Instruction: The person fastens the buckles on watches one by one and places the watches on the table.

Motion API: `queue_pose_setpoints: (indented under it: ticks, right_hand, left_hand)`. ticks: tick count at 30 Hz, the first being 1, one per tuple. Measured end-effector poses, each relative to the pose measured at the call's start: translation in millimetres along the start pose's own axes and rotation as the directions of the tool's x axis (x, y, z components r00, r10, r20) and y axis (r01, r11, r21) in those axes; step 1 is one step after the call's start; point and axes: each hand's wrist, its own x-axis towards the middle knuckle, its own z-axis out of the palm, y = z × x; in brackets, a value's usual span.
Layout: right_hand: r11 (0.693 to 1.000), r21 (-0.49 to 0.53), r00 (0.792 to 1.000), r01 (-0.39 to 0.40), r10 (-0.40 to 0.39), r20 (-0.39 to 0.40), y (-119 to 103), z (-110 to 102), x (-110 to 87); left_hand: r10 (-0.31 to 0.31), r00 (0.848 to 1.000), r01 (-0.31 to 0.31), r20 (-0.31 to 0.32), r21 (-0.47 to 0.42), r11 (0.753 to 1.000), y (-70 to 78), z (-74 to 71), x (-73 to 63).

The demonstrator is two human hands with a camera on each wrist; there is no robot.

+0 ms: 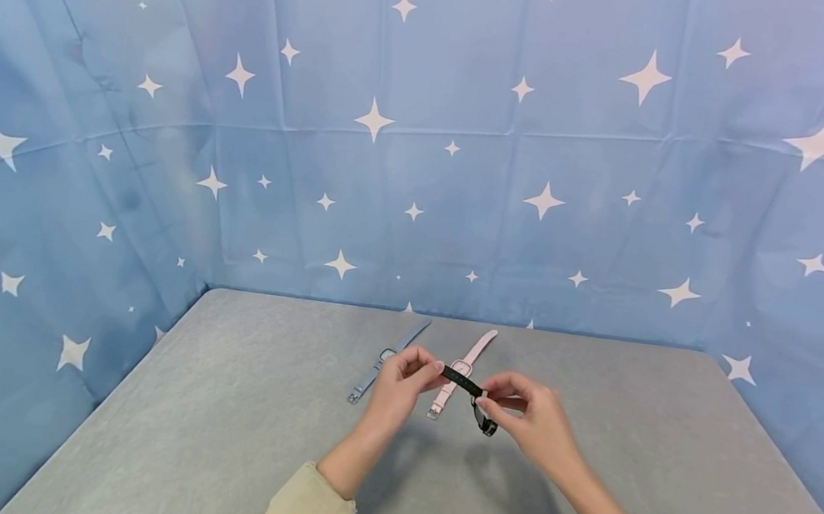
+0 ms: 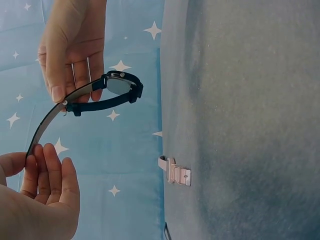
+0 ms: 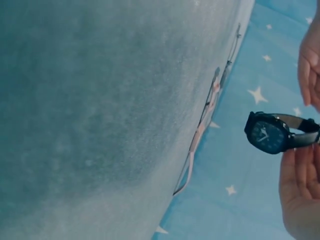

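A wristwatch with a black strap (image 1: 461,380) is held above the table between both hands, its strap bent into a loop. My left hand (image 1: 397,385) pinches the free end of the strap between thumb and fingers. At the buckle, the thumb and fingers of my right hand (image 1: 536,421) grip the strap. In the left wrist view the strap passes through the buckle (image 2: 65,104), and the watch case (image 2: 118,82) hangs off to the side. The dark dial (image 3: 267,135) with pale hands shows in the right wrist view.
A pink watch (image 1: 461,368) and a blue watch (image 1: 366,380) lie stretched out on the grey table (image 1: 252,416), behind the hands. A blue curtain with white stars (image 1: 463,61) hangs along the table's back and sides.
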Motion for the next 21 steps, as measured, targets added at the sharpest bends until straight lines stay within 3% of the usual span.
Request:
queue_pose_setpoints:
  ticks: [11,17,21]
  right_hand:
    - [1.0,0.009,1.0,0.025,-0.025,0.011,4.4,1.4,-0.9]
    - [0.997,-0.044,0.998,0.064,-0.064,0.002,3.7,1.6,-1.1]
    - [0.998,-0.039,0.998,0.056,-0.056,-0.002,3.3,1.1,-0.9]
  left_hand:
    - [0.002,1.0,-0.002,0.015,-0.015,1.0,-0.8,1.2,0.2]
    - [0.002,1.0,-0.002,0.023,-0.015,1.0,-0.1,3.2,0.2]
    - [0.016,0.998,-0.014,0.067,-0.026,1.0,-1.7,4.9,0.5]
